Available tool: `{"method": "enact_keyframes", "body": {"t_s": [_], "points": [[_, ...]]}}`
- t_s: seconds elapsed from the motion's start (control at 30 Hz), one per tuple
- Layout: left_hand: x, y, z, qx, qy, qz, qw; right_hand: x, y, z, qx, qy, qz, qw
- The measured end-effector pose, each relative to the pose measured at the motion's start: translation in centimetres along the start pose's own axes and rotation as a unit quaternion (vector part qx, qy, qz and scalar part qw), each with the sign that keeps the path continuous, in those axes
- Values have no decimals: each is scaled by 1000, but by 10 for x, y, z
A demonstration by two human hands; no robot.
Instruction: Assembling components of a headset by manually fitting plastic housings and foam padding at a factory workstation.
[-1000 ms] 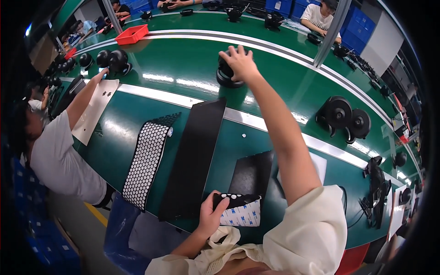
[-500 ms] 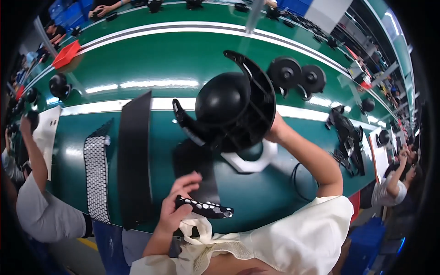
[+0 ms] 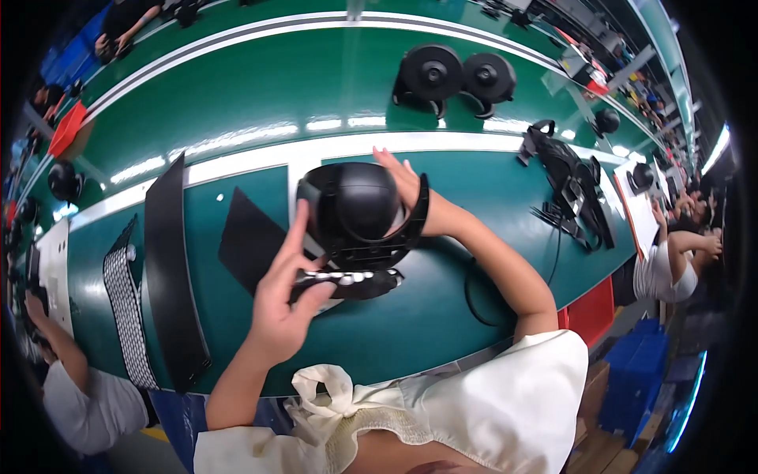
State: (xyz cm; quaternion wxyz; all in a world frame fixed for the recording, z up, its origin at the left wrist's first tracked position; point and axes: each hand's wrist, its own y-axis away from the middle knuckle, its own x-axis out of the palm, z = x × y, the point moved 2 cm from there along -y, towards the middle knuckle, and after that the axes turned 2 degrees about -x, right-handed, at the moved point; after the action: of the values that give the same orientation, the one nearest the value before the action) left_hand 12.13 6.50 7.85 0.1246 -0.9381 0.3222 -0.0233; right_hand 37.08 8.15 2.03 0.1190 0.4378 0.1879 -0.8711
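Observation:
A black domed housing [image 3: 367, 201] with a curved bracket is in front of me, low over the green table. My right hand [image 3: 410, 193] holds it from its far right side, with some fingertips showing past its back. My left hand [image 3: 280, 292] grips a black strip with white dots [image 3: 355, 283] under the thumb. Its index finger points up along the left side of the housing, at or close to its rim. The bracket hides part of the right palm. A black flat sheet [image 3: 249, 241] lies just left of the housing.
To the left lie a long black panel [image 3: 175, 276] and a white-dotted sheet [image 3: 126, 316]. Two black round units [image 3: 433, 73] stand beyond the table's white edge. Black straps and cables [image 3: 572, 189] lie at right. A red bin [image 3: 591, 310] sits below the table edge. Co-workers are on both sides.
The housing has come down and nearer, turning its dome more upright. My left hand has risen to it with the dotted strip. The housing now hides the white octagonal ring. The view has shifted.

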Motion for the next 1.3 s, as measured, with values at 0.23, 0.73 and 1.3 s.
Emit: {"method": "enact_keyframes", "body": {"t_s": [0.23, 0.73, 1.3], "points": [[-12, 10, -9, -91, 95, -65, 989, -33, -20, 9, -11, 11, 108, 994], [-13, 28, -25, 30, -7, -98, 995, -45, -13, 137, -106, -180, -65, 976], [-14, 12, -18, 17, -81, 3, 997, -42, -5, 140, -160, -128, -54, 977]]}}
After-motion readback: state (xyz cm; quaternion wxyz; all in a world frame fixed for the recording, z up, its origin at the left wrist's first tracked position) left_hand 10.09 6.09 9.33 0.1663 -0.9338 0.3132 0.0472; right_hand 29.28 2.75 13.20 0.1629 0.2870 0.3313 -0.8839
